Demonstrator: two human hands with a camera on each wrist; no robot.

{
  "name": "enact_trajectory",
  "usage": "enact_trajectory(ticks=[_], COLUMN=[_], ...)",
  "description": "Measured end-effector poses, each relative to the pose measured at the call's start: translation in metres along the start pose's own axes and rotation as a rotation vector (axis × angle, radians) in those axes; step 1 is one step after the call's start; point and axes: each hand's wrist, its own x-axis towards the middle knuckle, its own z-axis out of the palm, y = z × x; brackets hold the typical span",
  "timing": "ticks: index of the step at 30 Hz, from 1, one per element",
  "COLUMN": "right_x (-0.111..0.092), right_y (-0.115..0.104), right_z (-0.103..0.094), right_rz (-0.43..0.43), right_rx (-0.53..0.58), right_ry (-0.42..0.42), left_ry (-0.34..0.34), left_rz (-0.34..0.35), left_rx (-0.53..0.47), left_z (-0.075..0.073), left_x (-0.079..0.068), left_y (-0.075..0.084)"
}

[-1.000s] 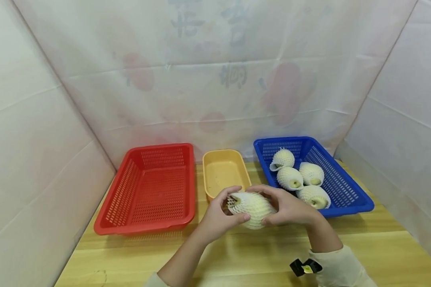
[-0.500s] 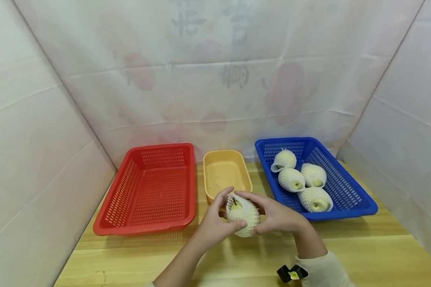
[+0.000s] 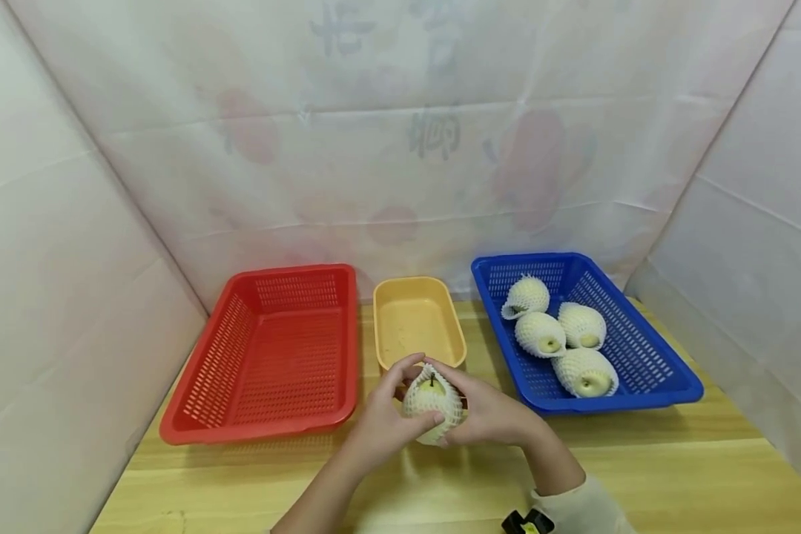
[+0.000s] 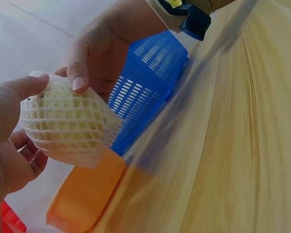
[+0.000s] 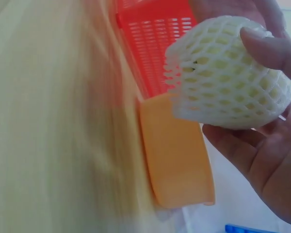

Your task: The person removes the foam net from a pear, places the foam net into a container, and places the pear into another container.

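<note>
Both hands hold a pale yellow-green pear (image 3: pixel 432 411) wrapped in a white foam net, above the table in front of the yellow tub. In the head view its dark stem shows through the net's opening, facing up toward me. My left hand (image 3: pixel 379 424) grips the left side, thumb across the front. From the right, my right hand (image 3: pixel 497 417) holds the other side, fingers behind it. The left wrist view shows the netted pear (image 4: pixel 63 121) between both thumbs. In the right wrist view, the net's loose edge (image 5: pixel 174 73) points left.
A red basket (image 3: pixel 256 430) stands at left with nothing in it. The yellow tub (image 3: pixel 419 326) sits in the middle, near the back curtain. At right, a blue basket (image 3: pixel 647 356) contains several netted pears (image 3: pixel 584 373). The wooden table (image 3: pixel 674 475) extends in front.
Both hands have moved left and slightly down with the pear. The pear has turned, so its stem end now faces up toward me rather than left. The view has shifted slightly.
</note>
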Motion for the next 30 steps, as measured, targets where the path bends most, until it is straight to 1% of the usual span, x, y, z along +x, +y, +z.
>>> enact_trajectory(ticks=[4, 9, 12, 15, 18, 22, 25, 28, 30], right_x=[0.001, 0.003, 0.003, 0.002, 0.001, 0.0, 0.001, 0.001, 0.001], right_y=[0.0, 0.001, 0.004, 0.006, 0.009, 0.01, 0.01, 0.01, 0.01], right_z=[0.003, 0.006, 0.005, 0.004, 0.003, 0.006, 0.008, 0.009, 0.009], right_rz=[0.016, 0.043, 0.058, 0.061, 0.057, 0.036, 0.035, 0.055, 0.059], right_rx=[-0.045, -0.094, -0.107, -0.088, -0.055, -0.041, -0.066, -0.086, -0.077], right_ry=[0.046, 0.077, 0.095, 0.107, 0.116, 0.136, 0.153, 0.162, 0.156], left_ry=[0.01, 0.004, -0.011, -0.043, -0.107, -0.187, -0.197, -0.185, -0.177], left_rz=[0.007, -0.026, -0.046, -0.084, -0.124, -0.153, -0.166, -0.17, -0.167], left_rx=[0.015, 0.013, 0.013, -0.001, -0.067, -0.166, -0.157, -0.123, -0.109], left_z=[-0.002, -0.002, -0.003, -0.004, -0.003, -0.004, -0.004, -0.004, -0.005], left_x=[0.001, 0.001, 0.002, 0.002, 0.002, 0.003, 0.003, 0.003, 0.004], left_y=[-0.003, -0.007, -0.009, -0.012, -0.017, -0.023, -0.026, -0.025, -0.025])
